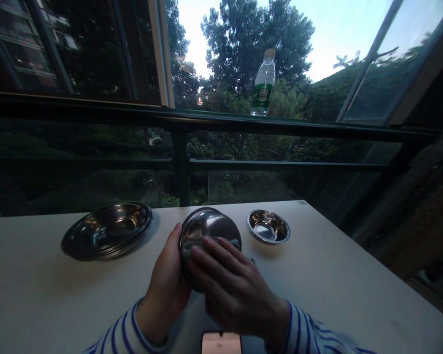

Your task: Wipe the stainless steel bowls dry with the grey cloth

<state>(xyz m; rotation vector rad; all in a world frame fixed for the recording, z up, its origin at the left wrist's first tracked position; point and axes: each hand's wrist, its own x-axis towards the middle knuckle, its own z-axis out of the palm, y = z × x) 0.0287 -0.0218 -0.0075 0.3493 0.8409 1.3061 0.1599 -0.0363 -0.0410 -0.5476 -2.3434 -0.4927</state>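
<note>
My left hand [168, 285] grips a small stainless steel bowl [214, 223] by its left side, lifted and tilted above the middle of the table. My right hand [236, 290] lies over the bowl, fingers close together and pressing a greyish cloth [236, 243] against the metal. Only slivers of that cloth show around the fingers; the rest is hidden under the palm. Right of my hands a second small steel bowl [268, 227] stands upright on the table. To the left is a stack of larger, shallow steel bowls [109, 231].
A white table [33, 290] carries everything. At its near edge a phone [221, 342] with a lit screen lies below my hands. Beyond the table runs a dark railing [214, 120], on which a plastic bottle [263, 88] with a green label stands.
</note>
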